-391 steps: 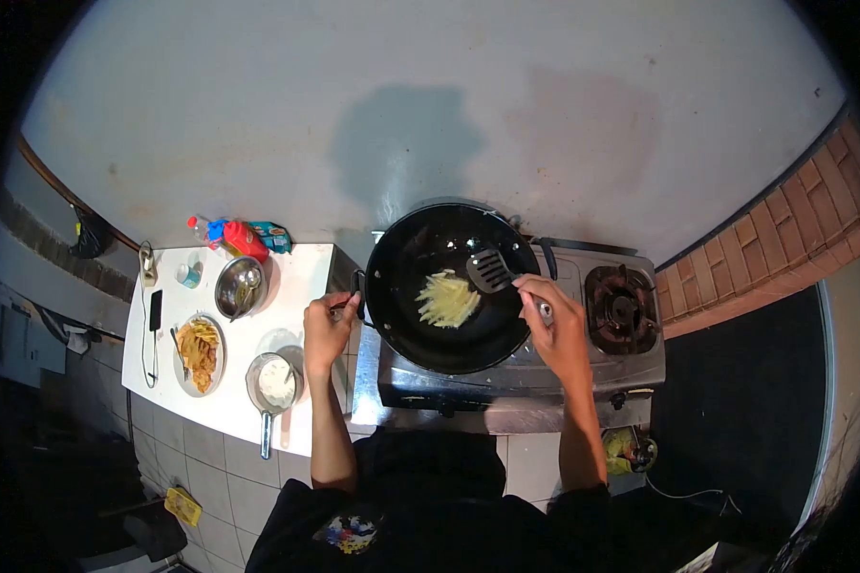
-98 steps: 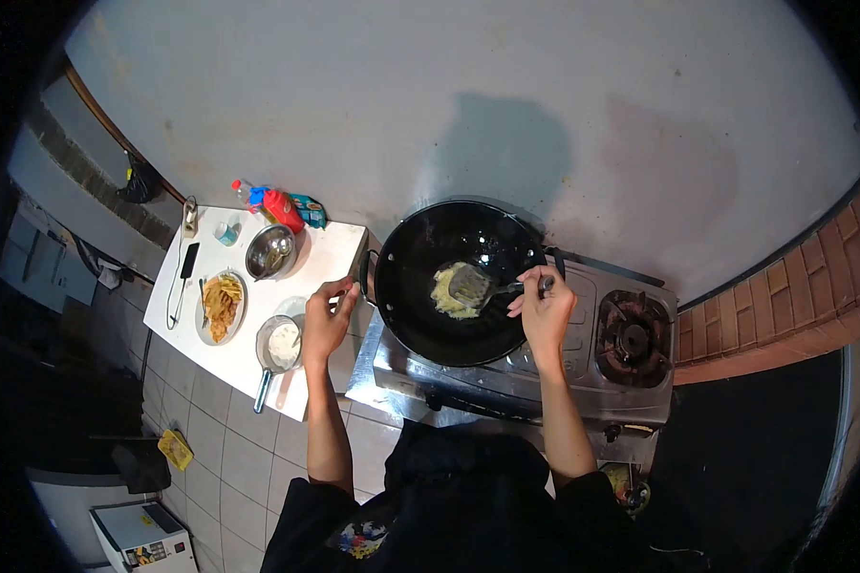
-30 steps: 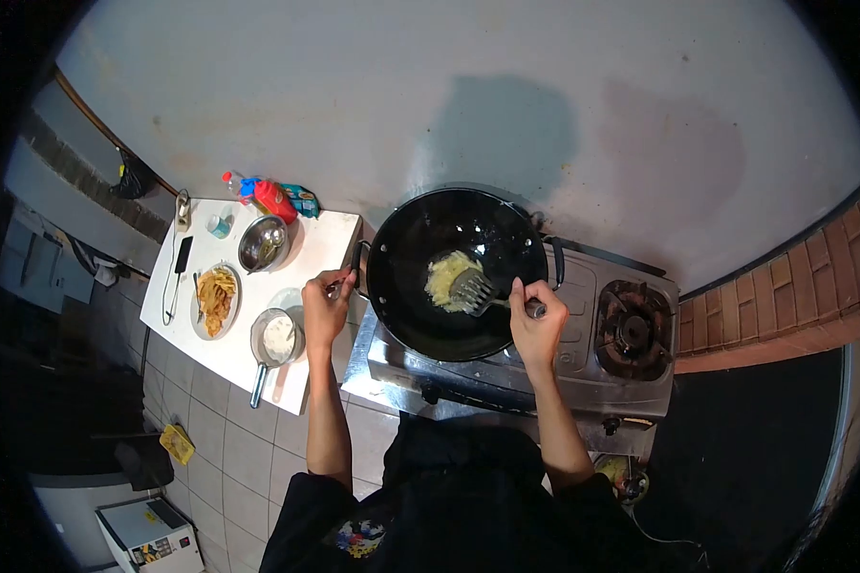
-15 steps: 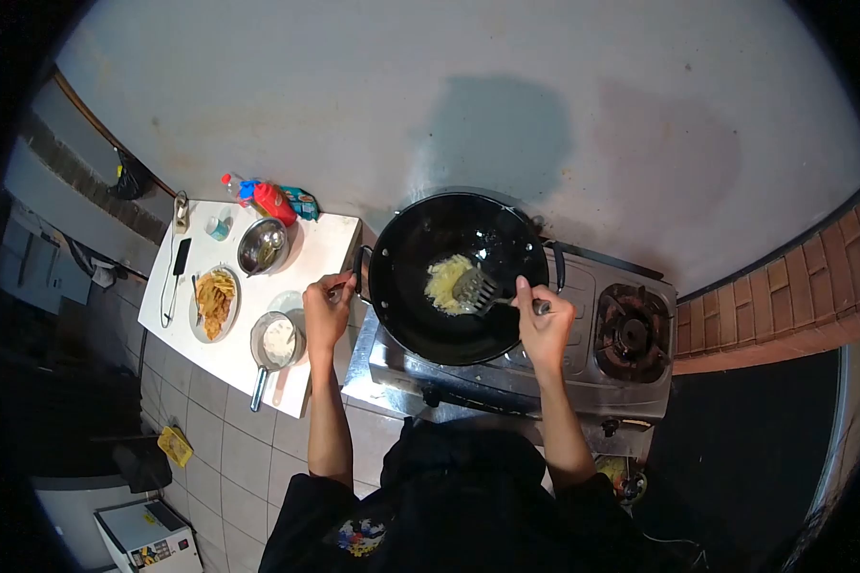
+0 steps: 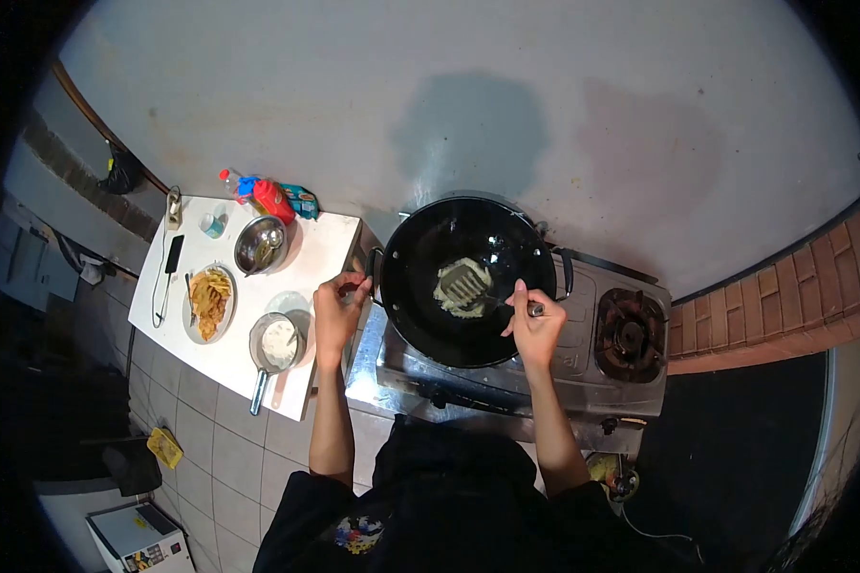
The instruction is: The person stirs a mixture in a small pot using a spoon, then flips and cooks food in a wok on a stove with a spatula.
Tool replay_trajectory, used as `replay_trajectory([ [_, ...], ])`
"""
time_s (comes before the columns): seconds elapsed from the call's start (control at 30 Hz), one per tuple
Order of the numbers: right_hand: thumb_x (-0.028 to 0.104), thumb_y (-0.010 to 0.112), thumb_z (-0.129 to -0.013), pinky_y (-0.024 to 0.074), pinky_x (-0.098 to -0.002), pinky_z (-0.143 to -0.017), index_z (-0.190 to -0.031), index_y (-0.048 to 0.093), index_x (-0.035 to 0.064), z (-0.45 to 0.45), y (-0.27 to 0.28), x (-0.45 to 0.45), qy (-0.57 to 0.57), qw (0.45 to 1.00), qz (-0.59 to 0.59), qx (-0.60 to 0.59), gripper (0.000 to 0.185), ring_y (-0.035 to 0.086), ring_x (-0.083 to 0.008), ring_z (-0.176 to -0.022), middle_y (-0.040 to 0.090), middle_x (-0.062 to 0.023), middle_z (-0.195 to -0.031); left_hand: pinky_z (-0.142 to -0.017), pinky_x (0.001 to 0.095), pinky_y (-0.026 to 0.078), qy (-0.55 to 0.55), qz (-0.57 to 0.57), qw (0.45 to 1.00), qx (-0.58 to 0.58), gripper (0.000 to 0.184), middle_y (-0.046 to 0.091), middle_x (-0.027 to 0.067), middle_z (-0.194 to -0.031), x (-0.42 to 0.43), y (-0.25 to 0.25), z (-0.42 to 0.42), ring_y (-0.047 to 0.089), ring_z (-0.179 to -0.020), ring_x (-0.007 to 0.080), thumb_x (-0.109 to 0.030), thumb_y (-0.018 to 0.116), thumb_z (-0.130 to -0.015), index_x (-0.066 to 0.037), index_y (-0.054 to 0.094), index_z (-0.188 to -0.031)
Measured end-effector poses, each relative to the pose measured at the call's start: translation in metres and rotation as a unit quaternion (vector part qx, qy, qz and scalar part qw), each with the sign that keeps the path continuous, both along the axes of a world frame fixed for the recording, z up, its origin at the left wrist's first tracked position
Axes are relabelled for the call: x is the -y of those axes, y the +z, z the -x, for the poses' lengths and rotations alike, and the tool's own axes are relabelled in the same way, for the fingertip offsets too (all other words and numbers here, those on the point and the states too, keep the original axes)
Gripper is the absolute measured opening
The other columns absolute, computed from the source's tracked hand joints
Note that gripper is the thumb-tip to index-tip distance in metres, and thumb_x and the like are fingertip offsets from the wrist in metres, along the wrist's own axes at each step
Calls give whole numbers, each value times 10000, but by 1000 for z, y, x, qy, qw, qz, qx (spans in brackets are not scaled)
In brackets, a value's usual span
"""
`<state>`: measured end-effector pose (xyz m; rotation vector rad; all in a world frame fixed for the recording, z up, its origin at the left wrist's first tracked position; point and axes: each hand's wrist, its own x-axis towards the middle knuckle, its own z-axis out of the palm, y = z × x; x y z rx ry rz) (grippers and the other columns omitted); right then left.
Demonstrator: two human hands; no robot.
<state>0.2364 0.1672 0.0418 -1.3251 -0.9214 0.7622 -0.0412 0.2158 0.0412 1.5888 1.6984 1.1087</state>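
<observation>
A black wok (image 5: pixel 483 351) with two side handles sits on the stove's left burner. My left hand (image 5: pixel 339 310) is closed on the wok's left handle (image 5: pixel 373 275). Closed around the handle of a slotted turner (image 5: pixel 466 283) is my right hand (image 5: pixel 538 329), over the wok's right side. The turner's head lies flat on a pale yellow patch of food (image 5: pixel 445 271) in the middle of the wok, covering most of it. Shiny spots show on the wok's inner wall.
Left of the stove (image 5: pixel 583 334), a white table (image 5: pixel 234 358) bears a plate of fried food (image 5: pixel 210 310), a metal bowl (image 5: pixel 261 245), a saucepan with white batter (image 5: pixel 277 346) and bottles (image 5: pixel 273 199). A bare burner (image 5: pixel 631 331) is at right; a wall (image 5: pixel 354 115) stands behind.
My right hand has brought the turner left and down flat onto the food, which it now mostly hides. My left hand stays at the wok handle. The view has shifted slightly.
</observation>
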Motion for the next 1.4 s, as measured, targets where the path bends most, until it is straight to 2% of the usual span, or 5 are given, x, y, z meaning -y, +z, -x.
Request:
replay_trajectory([
  [0.33,50,643,-889,188,-248,-432,-582,426,25,10,-28,-5,-66,986,-72,137,376,274,-4,-494,319,48,-505,-768,325,526,-39,40,998,12,244,711,170,-889,-5,-2,5,694,-825,215,-119,723,-836,76,675,-975],
  [0.77,8,622,-839,237,-280,-445,-560,374,13,21,-15,-2,-87,978,-36,187,373,306,-40,-496,334,5,-491,-663,276,510,-11,-25,998,59,204,703,117,-773,-5,-22,0,666,-699,158,-134,708,-844,45,682,-938],
  [0.97,43,661,-841,249,-276,-443,-577,489,3,20,-11,2,-28,985,14,171,318,326,-32,-493,416,3,-487,-673,285,511,-13,-16,997,73,209,709,135,-812,-4,-27,2,676,-734,174,-133,709,-844,39,693,-963],
  [1.13,92,681,-883,343,-200,-461,-779,611,-15,29,-2,6,67,997,-10,28,165,457,-10,-527,537,16,-562,-676,296,512,-20,-36,998,57,223,709,151,-851,-2,-25,2,671,-727,182,-132,715,-840,42,690,-977],
  [1.4,70,655,-895,397,-207,-485,-864,601,-26,35,-17,-14,-38,981,-141,126,114,526,-56,-567,596,-35,-699,-655,271,507,-30,-25,998,47,238,703,130,-833,1,-14,0,652,-712,141,-101,704,-847,60,669,-1017],
])
